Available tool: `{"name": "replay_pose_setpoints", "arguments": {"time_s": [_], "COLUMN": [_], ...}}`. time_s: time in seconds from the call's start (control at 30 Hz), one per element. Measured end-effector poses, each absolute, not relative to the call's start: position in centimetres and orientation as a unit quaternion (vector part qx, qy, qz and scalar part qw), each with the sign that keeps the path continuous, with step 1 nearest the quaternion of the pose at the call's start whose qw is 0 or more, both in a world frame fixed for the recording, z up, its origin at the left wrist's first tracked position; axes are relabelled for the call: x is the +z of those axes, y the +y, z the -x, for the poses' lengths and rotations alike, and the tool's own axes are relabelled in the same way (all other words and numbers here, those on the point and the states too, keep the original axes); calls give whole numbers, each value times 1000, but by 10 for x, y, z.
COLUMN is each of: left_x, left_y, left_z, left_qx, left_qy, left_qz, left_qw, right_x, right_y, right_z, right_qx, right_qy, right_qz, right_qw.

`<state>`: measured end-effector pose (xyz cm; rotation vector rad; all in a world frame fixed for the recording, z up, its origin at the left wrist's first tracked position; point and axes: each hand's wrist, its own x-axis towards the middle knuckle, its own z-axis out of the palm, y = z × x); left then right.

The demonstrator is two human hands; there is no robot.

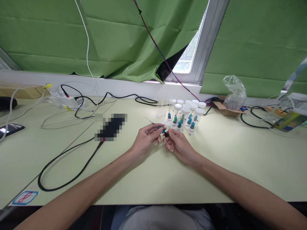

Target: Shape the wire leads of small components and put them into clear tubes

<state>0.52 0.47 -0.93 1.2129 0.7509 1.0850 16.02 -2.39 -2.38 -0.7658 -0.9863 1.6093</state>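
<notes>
My left hand point(146, 138) pinches a slim tool point(161, 129) with a blue-and-black body. Its long thin tip points up and to the left, past my fingers. At the other end, the fingers of my right hand point(177, 144) are closed on the same tool's black end piece point(166, 134). My fingers cover part of the body, so its exact kind is unclear. Just behind my hands stands a group of clear vials point(179, 123) with white caps point(185, 110). Several hold blue or green hubs with thin needles.
Left of my hands lies a blurred-out dark device point(112, 127) with a black cable point(45, 188) looping toward the table edge. A white power strip point(64, 101) sits back left. Back right are a cardboard box point(225, 110) with a plastic bag point(235, 92) and a yellow-green package point(290, 119).
</notes>
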Motion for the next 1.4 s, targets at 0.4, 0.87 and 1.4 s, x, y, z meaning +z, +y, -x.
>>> {"name": "replay_pose_setpoints", "arguments": {"time_s": [0.4, 0.87, 1.4], "left_x": [-12, -9, -9], "left_y": [7, 7, 7], "left_z": [-6, -6, -6], "left_qx": [488, 500, 494], "left_qy": [310, 319, 341], "left_qz": [-529, -499, -504], "left_qw": [621, 632, 621], "right_x": [-28, -25, -28], "right_y": [-19, -19, -15], "right_z": [-163, -165, -166], "right_qx": [708, 658, 542], "right_qy": [-383, -417, -523], "right_qz": [297, 311, 334], "right_qw": [514, 544, 567]}}
